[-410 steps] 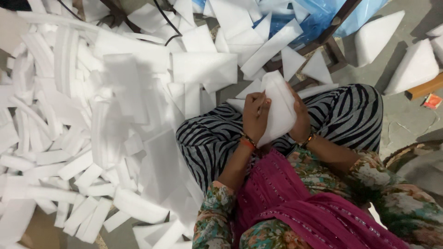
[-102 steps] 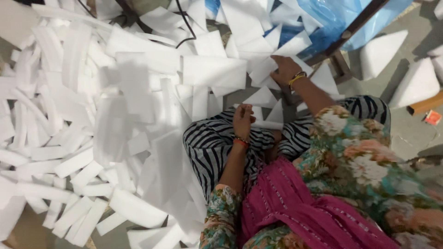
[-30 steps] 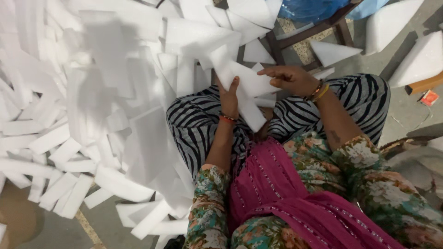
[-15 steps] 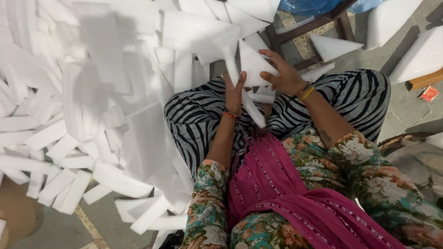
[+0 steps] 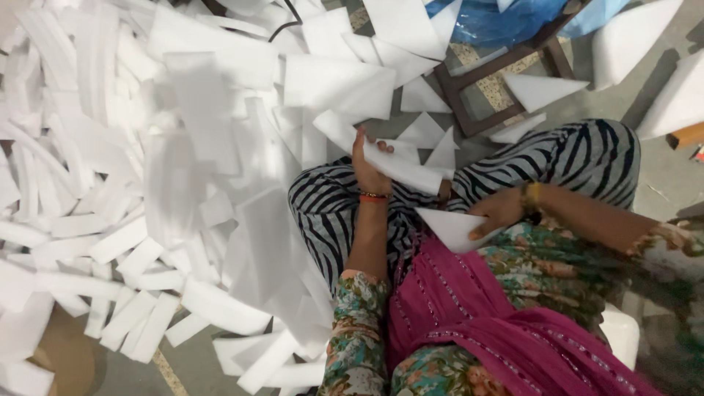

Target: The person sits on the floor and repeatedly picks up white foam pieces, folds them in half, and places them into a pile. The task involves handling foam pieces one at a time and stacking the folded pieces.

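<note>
I sit cross-legged on the floor in striped trousers. My left hand (image 5: 369, 167) grips a long white foam strip (image 5: 402, 165) that lies slanted across my lap. My right hand (image 5: 499, 213) holds a white triangular foam piece (image 5: 451, 227) close to my body, above the pink cloth (image 5: 469, 308) on my lap. The two foam pieces are apart from each other.
A big heap of white foam strips and sheets (image 5: 147, 161) covers the floor to my left and ahead. A dark wooden frame (image 5: 506, 66) with blue plastic (image 5: 506, 22) stands ahead. White foam blocks (image 5: 631, 37) lie at the far right. Several small foam triangles (image 5: 433, 136) lie by my knees.
My right hand has come down from the foam strip to my lap and now holds a triangular piece. My left hand keeps the long strip.
</note>
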